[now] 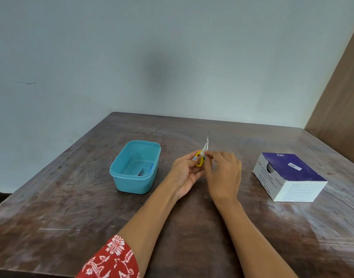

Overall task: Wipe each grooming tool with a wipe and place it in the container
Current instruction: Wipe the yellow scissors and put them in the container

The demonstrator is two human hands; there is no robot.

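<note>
Nearest, a red patterned sleeve (112, 259) covered the left arm. Over mid-worktop (51, 207), the left hand (184, 173) gripped yellow-handled scissors (200, 160), blades pointing away; the right hand (222, 171) pinched a white wipe (204, 153) against them. Left stood the teal container (135, 167), right a swab box (288, 177).

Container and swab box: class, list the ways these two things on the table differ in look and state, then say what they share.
The container is teal plastic with rounded corners; the swab box is blue and white printed card with sharp corners. The container is open on top and its inside shows, with a dark item in it; the swab box's top is closed, with only a cut-out at one end. The container lies left of the hands, the swab box right. Both rest flat on the wooden table, untouched.
</note>
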